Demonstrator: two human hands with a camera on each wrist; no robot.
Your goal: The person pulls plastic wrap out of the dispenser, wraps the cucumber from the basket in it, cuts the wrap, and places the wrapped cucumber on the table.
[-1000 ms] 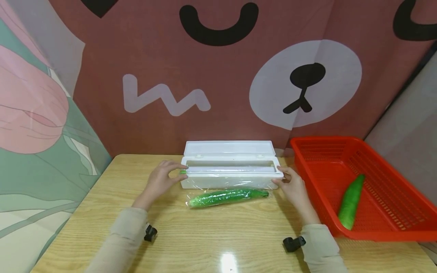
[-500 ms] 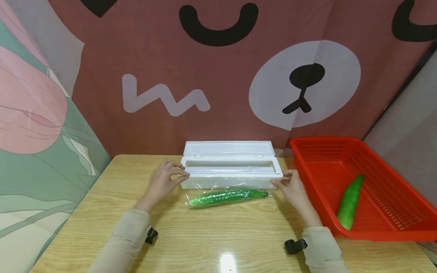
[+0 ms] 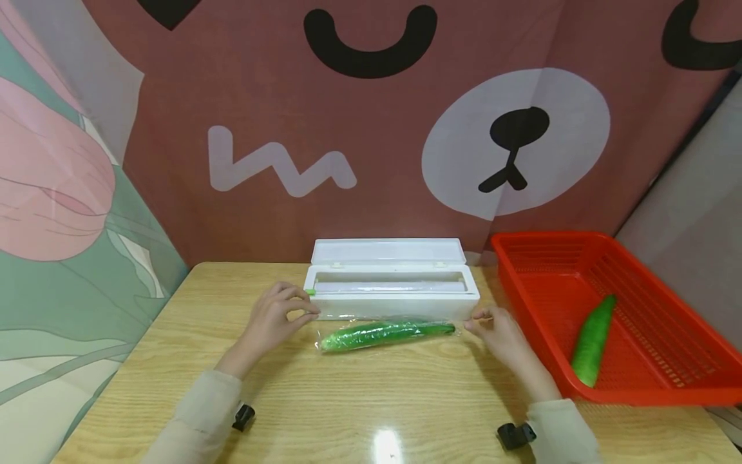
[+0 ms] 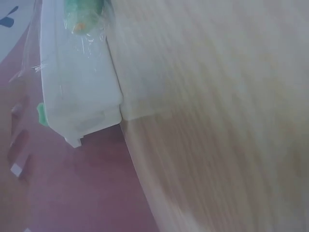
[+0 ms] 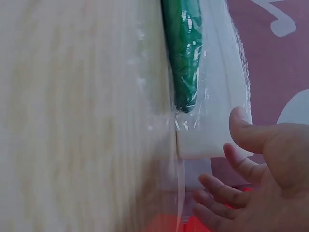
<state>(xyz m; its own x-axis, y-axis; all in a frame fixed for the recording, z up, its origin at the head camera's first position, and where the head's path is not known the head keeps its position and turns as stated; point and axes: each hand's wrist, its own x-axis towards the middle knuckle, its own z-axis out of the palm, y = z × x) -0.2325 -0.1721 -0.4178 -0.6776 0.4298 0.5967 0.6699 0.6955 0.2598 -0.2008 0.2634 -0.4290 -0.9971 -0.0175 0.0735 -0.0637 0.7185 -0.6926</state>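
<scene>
A cucumber [image 3: 385, 335] lies in clear plastic wrap on the wooden table, along the front of a long white wrap dispenser [image 3: 400, 308] with its lid raised. The roll shows inside. At the dispenser's lower left front corner, my left hand [image 3: 281, 319] pinches the upper edge of the wrap between thumb and finger. My right hand [image 3: 501, 332] has thumb and index finger at the wrap's right corner, its other fingers loosely bent. In the right wrist view the crinkled wrap edge [image 5: 245, 63] runs up to that thumb. The left wrist view does not clearly show the left fingers.
A red plastic basket [image 3: 527, 316] stands at the right, holding another green cucumber [image 3: 594, 341]. Behind the table hangs a cloth [image 3: 348, 219] with a cartoon face. A small green slider [image 3: 310, 292] sits at the dispenser's left end.
Both hands have left the dispenser's top edge and come down in front of it, with the wrap's upper edge lower. The green slider shows again at the left end. The cucumber has stayed in place.
</scene>
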